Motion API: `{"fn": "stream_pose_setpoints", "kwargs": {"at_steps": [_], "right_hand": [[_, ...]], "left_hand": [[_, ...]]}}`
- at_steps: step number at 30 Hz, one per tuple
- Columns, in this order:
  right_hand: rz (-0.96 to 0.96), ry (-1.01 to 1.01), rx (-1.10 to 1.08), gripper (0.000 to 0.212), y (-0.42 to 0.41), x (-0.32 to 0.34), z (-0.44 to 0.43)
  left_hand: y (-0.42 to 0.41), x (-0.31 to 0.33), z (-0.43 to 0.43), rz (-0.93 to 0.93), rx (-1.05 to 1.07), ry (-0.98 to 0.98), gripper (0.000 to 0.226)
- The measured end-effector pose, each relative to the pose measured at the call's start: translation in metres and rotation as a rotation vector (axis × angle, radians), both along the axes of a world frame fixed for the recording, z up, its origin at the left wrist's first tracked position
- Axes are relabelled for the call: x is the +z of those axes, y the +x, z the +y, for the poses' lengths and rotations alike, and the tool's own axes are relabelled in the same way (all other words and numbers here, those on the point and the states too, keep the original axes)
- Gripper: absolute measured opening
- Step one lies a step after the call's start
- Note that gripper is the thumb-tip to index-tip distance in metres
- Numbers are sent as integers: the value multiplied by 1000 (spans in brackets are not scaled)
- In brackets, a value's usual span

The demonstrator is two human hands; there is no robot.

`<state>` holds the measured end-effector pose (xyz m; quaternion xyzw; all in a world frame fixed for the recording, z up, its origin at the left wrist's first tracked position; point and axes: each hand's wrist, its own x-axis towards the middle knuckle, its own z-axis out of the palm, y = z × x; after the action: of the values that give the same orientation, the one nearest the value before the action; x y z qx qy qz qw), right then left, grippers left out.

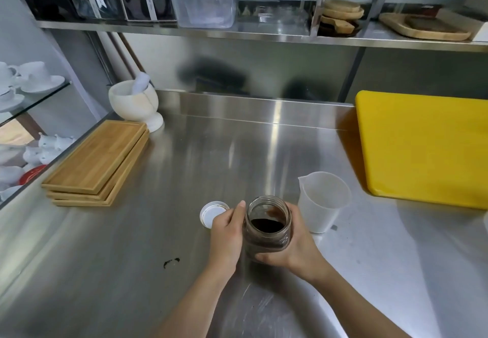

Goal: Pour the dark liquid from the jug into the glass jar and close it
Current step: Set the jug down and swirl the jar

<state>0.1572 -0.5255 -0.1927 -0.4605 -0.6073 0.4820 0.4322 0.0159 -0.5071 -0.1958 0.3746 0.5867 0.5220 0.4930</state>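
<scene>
A glass jar (268, 225) stands upright on the steel counter (184, 179), open at the top, with dark liquid inside. My left hand (228, 234) wraps its left side and my right hand (293, 245) wraps its right side and base. Its white lid (211, 212) lies on the counter just left of my left hand, inner side up. A translucent plastic jug (322, 200) stands upright right behind the jar to the right, and it looks empty.
A stack of wooden trays (97, 163) lies at the left, a white mortar and pestle (136, 102) behind it. A yellow cutting board (422, 147) lies at the right. A small dark spill (171, 261) marks the counter in front left.
</scene>
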Motion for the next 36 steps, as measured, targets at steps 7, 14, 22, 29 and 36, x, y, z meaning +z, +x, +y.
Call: {"fn": "stream_pose_setpoints", "kwargs": {"at_steps": [7, 14, 22, 29, 36], "right_hand": [[-28, -65, 34, 82, 1, -4, 11], [-92, -88, 48, 83, 0, -16, 11], [-114, -95, 82, 86, 0, -21, 13], [-174, -177, 250, 95, 14, -4, 16], [-122, -160, 201, 56, 25, 57, 44]], "left_hand": [[0, -15, 11, 68, -3, -48, 46], [-4, -33, 10, 99, -10, -66, 54], [-9, -33, 10, 107, -25, -82, 38], [-17, -30, 6, 182, -98, -38, 38], [-16, -29, 7, 167, -94, -62, 36]]}}
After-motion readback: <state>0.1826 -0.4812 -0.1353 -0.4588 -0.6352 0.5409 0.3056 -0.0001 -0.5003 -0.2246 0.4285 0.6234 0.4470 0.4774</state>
